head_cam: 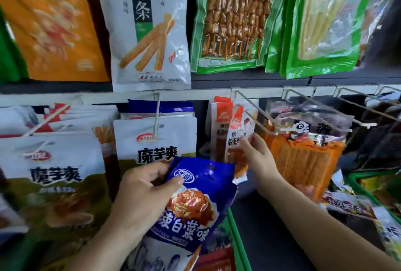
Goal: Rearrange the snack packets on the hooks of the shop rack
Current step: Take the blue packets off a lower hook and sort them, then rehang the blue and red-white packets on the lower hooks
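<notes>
The left hand (143,186) gripped a blue packet (195,205) (thumb on its front); up and right of it, the right hand (258,155) pinched a hanging orange-and-white packet (239,126).

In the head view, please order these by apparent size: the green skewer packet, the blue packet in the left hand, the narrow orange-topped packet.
1-2. blue packet and green skewer packet: alike; the blue one is nearer, so unranked.
3. narrow orange-topped packet, clearly smallest.
</notes>
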A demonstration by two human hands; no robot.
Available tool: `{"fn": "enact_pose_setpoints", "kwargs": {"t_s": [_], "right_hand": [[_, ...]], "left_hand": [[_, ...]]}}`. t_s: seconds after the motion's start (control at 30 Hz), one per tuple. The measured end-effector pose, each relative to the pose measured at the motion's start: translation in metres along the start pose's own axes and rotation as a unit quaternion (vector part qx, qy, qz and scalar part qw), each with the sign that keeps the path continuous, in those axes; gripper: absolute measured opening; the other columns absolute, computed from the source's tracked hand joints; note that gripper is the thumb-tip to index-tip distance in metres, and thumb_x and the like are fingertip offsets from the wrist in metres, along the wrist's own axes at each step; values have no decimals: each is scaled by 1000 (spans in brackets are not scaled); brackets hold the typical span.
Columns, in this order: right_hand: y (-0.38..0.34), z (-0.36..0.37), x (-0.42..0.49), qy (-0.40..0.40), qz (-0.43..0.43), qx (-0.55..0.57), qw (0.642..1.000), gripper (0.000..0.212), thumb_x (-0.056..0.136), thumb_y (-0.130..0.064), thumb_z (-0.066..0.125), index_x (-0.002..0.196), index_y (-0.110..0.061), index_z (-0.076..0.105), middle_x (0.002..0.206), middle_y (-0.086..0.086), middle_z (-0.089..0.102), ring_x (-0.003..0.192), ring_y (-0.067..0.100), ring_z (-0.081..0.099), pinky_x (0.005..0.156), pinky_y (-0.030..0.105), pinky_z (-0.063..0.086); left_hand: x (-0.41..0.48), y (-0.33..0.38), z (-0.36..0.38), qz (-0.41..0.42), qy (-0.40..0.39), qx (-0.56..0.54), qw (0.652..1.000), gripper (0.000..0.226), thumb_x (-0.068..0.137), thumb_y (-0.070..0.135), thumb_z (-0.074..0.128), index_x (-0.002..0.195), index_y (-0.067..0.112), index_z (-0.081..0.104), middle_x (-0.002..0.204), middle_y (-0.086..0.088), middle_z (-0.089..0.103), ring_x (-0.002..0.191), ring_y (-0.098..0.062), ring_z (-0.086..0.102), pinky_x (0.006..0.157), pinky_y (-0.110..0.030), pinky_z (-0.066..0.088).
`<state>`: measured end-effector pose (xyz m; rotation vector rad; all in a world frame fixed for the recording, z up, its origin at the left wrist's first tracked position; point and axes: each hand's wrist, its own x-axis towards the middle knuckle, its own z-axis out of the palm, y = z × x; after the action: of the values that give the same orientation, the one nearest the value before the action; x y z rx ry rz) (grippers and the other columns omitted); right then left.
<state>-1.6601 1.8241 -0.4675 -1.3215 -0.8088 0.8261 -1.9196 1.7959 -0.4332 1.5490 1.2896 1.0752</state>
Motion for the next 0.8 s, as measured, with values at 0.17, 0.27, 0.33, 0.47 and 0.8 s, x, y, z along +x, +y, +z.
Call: {"fn": "enact_pose_setpoints", "kwargs": {"t_s": [0.17,0.27,0.33,0.47,0.8], "right_hand": [[-10,14,-8,9,28,13,999,23,105,-29,60,126,-30,52,103,-12,69,87,3,67,68,23,53],[-7,16,-34,65,10,-94,993,35,99,-45,65,125,-23,61,127,-6,69,118,17,67,96,35,56],[-9,18,-65,96,-25,-137,986,31,100,-49,61,123,-28,57,135,-10,52,125,12,54,100,29,46],[-19,26,-114,-30,-55,-109,992,56,81,-49,76,130,-27,61,124,-9,66,108,3,66,73,11,57],[-25,64,-135,-161,-37,-302,939,8,95,-19,74,91,-13,73,65,11,74,52,20,66,55,37,54]], "left_hand": [[7,-8,-17,0,-11,-10,1000,12,90,14,77,79,18,78,76,2,81,64,-17,79,62,-37,64],[10,-12,-21,-4,-27,-39,999,8,91,14,77,84,18,79,80,2,82,69,-18,80,66,-38,65],[9,-12,-24,-12,-43,-58,997,5,90,15,78,87,18,80,80,1,83,69,-18,80,66,-37,65],[5,-14,-27,-14,-61,-80,995,5,89,15,78,87,16,82,82,-3,83,74,-25,81,73,-42,66],[-22,-46,-52,-47,-62,-75,994,11,91,20,77,102,23,81,91,2,83,83,-20,80,80,-41,65]]}}
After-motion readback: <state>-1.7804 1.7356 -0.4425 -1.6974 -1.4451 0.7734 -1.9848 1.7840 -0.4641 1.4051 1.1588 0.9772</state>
